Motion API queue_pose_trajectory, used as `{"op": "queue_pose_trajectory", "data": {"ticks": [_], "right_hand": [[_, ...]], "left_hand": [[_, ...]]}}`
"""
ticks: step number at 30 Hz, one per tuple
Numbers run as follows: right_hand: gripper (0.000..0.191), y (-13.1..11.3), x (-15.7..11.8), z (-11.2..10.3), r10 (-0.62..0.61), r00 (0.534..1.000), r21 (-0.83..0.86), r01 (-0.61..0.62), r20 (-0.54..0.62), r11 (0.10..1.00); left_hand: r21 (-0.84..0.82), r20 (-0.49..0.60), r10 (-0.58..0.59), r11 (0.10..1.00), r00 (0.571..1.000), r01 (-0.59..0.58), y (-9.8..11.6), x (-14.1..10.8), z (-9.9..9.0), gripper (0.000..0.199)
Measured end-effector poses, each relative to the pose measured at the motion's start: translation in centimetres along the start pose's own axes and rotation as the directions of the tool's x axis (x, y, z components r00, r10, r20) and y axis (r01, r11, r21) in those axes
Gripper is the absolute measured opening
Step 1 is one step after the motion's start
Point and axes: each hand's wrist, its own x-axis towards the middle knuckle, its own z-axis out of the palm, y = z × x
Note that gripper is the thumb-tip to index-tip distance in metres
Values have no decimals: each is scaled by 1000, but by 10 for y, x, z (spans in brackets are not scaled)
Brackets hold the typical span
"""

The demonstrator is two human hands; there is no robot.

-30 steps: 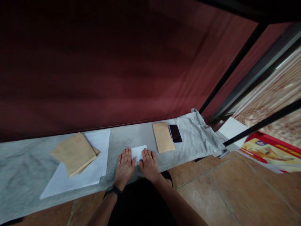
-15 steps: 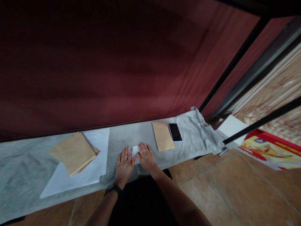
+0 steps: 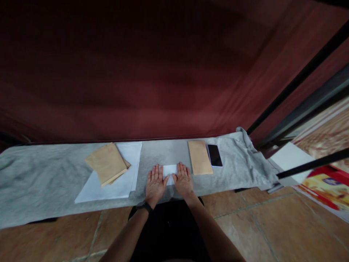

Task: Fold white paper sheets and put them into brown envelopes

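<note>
A small white folded paper (image 3: pixel 169 170) lies on the grey cloth between my two hands. My left hand (image 3: pixel 156 185) rests flat on its left side, fingers stretched forward, a dark band on the wrist. Flat on the paper's right side is my right hand (image 3: pixel 184 181), its fingers also straight. The two thumbs point inward over the paper. Part of the sheet is hidden beneath the palms and fingers. Right of my right hand lies a brown envelope (image 3: pixel 200 158), with a phone (image 3: pixel 215 155) beside it, dark screen up.
On the left, a stack of brown envelopes (image 3: pixel 107 162) lies on large white sheets (image 3: pixel 89 191). Grey cloth (image 3: pixel 49 174) covers the long narrow surface, bunched at its right end. A dark red panel (image 3: pixel 152 91) rises behind. At right stand black bars (image 3: pixel 313 167) and a red-yellow box (image 3: pixel 329 185).
The view has turned, so the bench looks more level and things sit farther right. My hands are farther apart, and more of the white paper shows between them.
</note>
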Motion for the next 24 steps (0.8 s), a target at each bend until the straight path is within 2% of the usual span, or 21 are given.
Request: {"op": "queue_pose_trajectory", "data": {"ticks": [7,14,21,24], "right_hand": [[56,3,-10,-10,-1,1000,-29,1,-18,1000],[51,5,-26,-23,8,999,19,-9,33,1000],[51,8,-41,-27,-6,1000,19,5,24,1000],[51,8,-46,-28,-11,1000,17,11,23,1000]], "left_hand": [[-24,-17,-72,997,997,72,4,0,0,70],[-60,-66,-161,986,985,157,0,-10,2,64],[-107,-70,-202,975,977,194,-15,-21,-7,58],[-153,-38,-221,965,975,213,-18,-21,-15,54]]}}
